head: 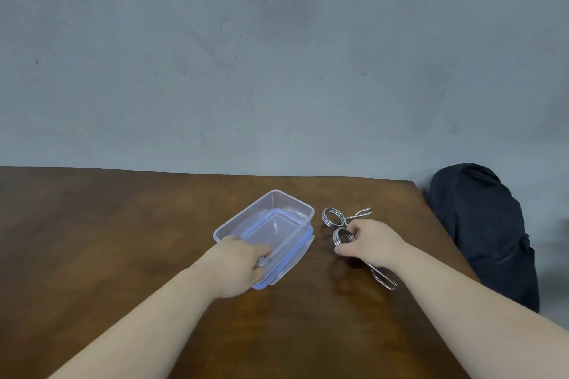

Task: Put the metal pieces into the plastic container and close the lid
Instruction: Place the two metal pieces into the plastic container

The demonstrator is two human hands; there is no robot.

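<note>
A clear plastic container (281, 200) stands open on the brown wooden table, resting on top of its blue-rimmed lid (291, 261). My left hand (238, 264) grips the container's near corner, fingers over the rim. Two coiled metal spring clips lie just right of it. The far clip (334, 217) rests free on the table. My right hand (369, 243) is closed around the near clip (343, 237), whose long handle (383, 278) sticks out below my palm.
The table (123, 240) ends at a right edge near a dark cloth bundle (483, 231) beside it. A grey wall (277, 55) rises straight behind the table's far edge.
</note>
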